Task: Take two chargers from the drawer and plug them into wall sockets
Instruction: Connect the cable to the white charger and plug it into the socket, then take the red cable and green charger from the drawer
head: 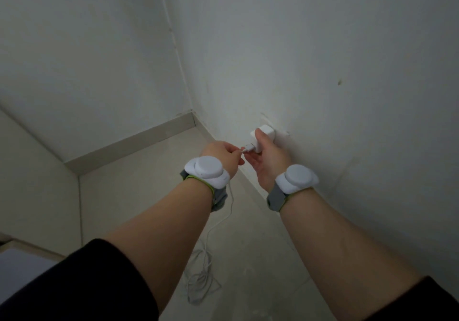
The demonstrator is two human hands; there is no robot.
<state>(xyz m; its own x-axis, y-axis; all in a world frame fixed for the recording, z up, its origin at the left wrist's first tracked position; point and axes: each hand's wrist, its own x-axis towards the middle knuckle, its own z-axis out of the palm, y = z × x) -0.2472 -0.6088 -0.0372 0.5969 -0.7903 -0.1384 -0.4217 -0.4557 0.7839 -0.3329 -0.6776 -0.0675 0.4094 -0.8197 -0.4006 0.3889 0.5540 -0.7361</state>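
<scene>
A white charger block sits against the wall socket plate low on the right wall. My right hand wraps around the block from below. My left hand pinches the white plug end of the cable at the block's lower face. The white cable hangs from my left hand and lies in loose coils on the floor. Whether the block's pins are fully in the socket is hidden by my right hand. Only one charger shows.
This is a room corner with pale walls and a beige skirting board. A thin conduit runs up the corner. Pale furniture edges in at the lower left. Both wrists carry white trackers on grey bands.
</scene>
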